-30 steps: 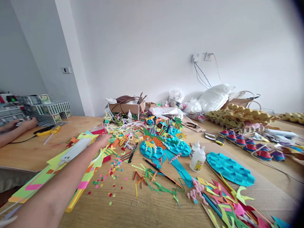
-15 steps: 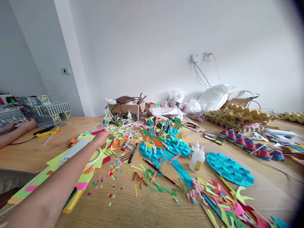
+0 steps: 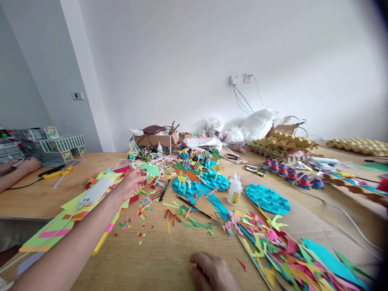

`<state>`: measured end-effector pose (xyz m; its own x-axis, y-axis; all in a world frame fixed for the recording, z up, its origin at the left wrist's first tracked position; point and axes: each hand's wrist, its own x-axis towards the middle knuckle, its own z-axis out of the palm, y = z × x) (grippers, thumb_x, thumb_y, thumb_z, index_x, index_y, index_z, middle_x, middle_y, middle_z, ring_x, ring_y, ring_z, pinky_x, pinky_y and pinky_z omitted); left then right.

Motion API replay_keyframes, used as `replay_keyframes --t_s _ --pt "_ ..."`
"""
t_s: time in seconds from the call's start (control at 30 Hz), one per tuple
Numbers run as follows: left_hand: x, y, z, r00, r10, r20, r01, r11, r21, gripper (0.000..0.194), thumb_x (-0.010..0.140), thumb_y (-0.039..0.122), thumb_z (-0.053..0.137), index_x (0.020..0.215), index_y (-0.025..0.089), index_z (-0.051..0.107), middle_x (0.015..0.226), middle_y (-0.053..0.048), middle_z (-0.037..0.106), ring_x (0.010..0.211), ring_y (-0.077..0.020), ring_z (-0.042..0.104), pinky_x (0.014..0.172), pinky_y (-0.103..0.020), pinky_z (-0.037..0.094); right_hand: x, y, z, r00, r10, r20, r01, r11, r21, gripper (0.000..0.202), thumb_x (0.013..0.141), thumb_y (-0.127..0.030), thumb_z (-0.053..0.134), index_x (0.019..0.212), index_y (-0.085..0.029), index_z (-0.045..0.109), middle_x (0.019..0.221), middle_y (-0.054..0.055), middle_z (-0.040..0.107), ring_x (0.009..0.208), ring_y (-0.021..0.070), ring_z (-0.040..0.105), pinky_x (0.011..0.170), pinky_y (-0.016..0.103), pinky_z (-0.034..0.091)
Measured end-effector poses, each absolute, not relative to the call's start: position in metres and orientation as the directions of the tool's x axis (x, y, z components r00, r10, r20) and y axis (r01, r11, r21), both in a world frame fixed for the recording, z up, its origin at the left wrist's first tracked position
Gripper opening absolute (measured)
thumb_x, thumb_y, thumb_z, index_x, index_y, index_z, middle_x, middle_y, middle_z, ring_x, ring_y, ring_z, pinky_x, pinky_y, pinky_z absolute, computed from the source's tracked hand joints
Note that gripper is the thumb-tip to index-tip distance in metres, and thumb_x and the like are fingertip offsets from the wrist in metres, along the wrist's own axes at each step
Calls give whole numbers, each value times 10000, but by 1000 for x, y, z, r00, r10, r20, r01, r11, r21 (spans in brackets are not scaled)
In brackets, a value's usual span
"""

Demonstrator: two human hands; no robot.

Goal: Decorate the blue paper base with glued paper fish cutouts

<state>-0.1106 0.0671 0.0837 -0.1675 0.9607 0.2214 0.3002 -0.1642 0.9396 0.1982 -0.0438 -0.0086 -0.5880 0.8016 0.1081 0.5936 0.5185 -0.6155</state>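
Observation:
My left hand reaches out over the paper pile at centre left. Its fingers are pinched on a green paper fish cutout, held up above the scraps. Low in the middle, my right hand hovers near the table's front, slightly blurred, fingers loosely curled and apart with nothing seen in them. Beyond the left hand lie blue egg-tray pieces decorated with paper fish and curled pipe cleaners. Paper dots and green strips are scattered between the hands.
Glue bottles stand right of centre, beside a blue oval egg-tray piece. Paper scraps cover the right front. A white power strip lies on coloured sheets at left. Another person's hands work at far left.
My left hand has drawn back slightly and now holds up the green paper fish. My right hand has come into view at the bottom. The view has turned to the right.

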Motion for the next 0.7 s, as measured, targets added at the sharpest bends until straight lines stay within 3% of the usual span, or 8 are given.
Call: replay_keyframes --t_s 0.07,0.17,0.3,0.4,0.57,0.7 --pt "-89 41 82 -52 992 118 -105 -123 987 228 599 146 681 800 158 575 752 -11 615 644 -115 586 651 -256 508 200 -43 2 -491 856 158 591 461 -662 238 772 -101 442 901 -189 621 823 34 657 718 141 615 634 218 436" --pt "-62 7 79 103 995 16 -279 14 960 279 612 105 703 873 163 621 760 -2 629 639 -102 590 629 -226 510 201 -45 18 -316 934 165 527 318 -788 220 740 -129 461 906 -172 599 882 57 646 701 141 603 591 230 434" --pt "-38 -23 72 257 966 -30 -292 107 950 268 630 114 707 883 178 649 779 -4 641 660 -101 587 644 -219 502 200 -50 39 -258 959 114 293 190 -937 330 717 -277 563 1035 -194 571 1082 93 601 946 212 577 678 289 467" --pt "-26 -35 67 342 938 -54 -240 143 960 296 654 126 690 940 196 651 870 -25 647 755 -121 583 692 -236 491 195 -51 52 -314 944 100 75 129 -989 400 717 -381 600 1067 -189 565 1127 92 585 1000 218 553 764 319 459" --pt "-13 -46 63 381 921 -79 -145 144 979 334 659 128 668 975 236 652 851 -6 636 793 -130 556 729 -256 471 184 -46 55 -330 940 87 -93 59 -994 302 661 -377 660 879 -174 612 813 14 637 760 141 573 694 262 428" --pt "-11 -49 62 344 935 -82 -96 122 988 348 651 144 676 985 238 656 881 -20 649 841 -153 560 731 -252 463 181 -44 47 -304 951 52 -161 2 -987 197 610 -334 668 655 -169 569 565 -48 536 530 84 470 545 220 361"
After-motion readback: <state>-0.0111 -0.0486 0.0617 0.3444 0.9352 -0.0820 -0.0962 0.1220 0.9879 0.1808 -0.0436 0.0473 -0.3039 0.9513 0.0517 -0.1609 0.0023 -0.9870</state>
